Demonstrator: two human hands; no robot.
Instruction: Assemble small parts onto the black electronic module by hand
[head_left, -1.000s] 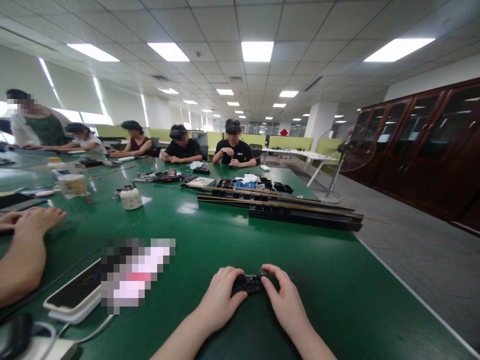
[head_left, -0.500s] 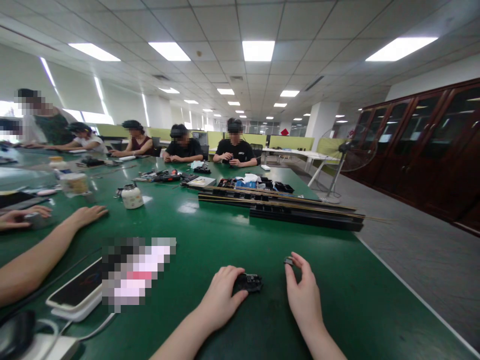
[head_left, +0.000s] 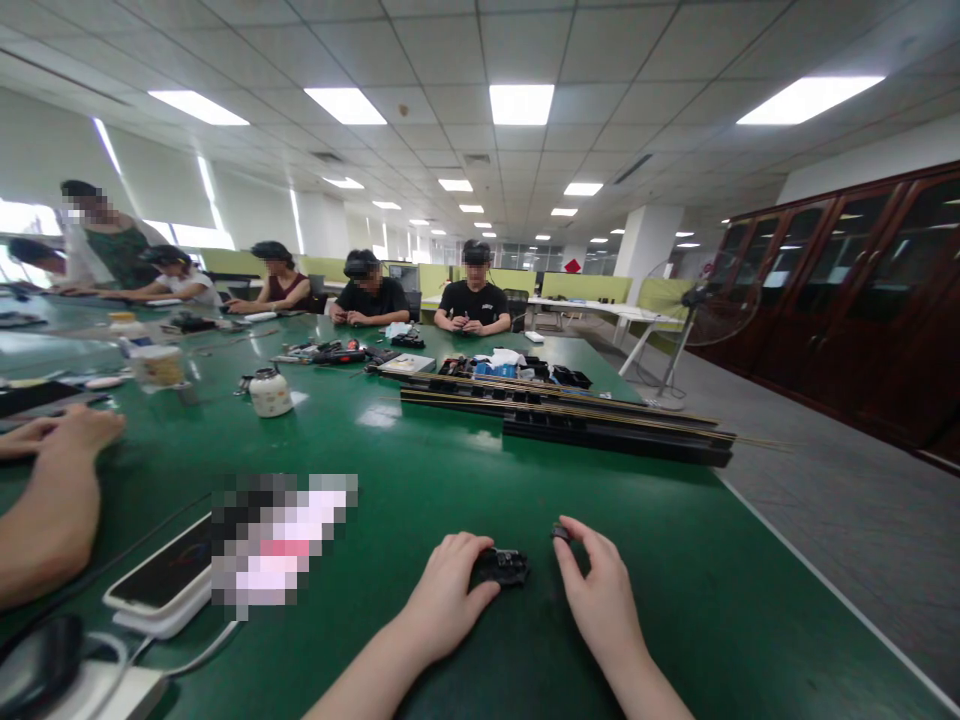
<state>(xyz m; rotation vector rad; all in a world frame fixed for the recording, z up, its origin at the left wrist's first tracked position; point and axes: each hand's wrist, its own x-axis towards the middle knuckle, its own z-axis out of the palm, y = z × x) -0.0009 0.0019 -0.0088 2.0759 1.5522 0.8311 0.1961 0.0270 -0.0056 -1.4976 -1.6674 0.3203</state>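
Observation:
My left hand [head_left: 454, 595] grips the near-left side of a small black plastic housing [head_left: 510, 567], thumb in front and fingers behind it. The housing lies low over the green table [head_left: 420, 490], and small metallic parts show on its upper face. To its right, my right hand [head_left: 600, 590] pinches a small dark block-shaped part [head_left: 560, 532] between thumb and fingertips. A short gap separates that part from the housing. The exact kind of either piece is too small to make out.
A phone on a white stand [head_left: 161, 580] lies to the left, beside a blurred-out bright screen. Beyond it a co-worker's arm [head_left: 56, 500] rests on the table. Long black rails [head_left: 615, 440] with thin rods lie ahead. A white jar [head_left: 270, 392] stands farther left.
My right hand has moved left with the small dark part, closer to the housing. My left hand keeps its grip. The co-worker's near arm has drawn back to the left.

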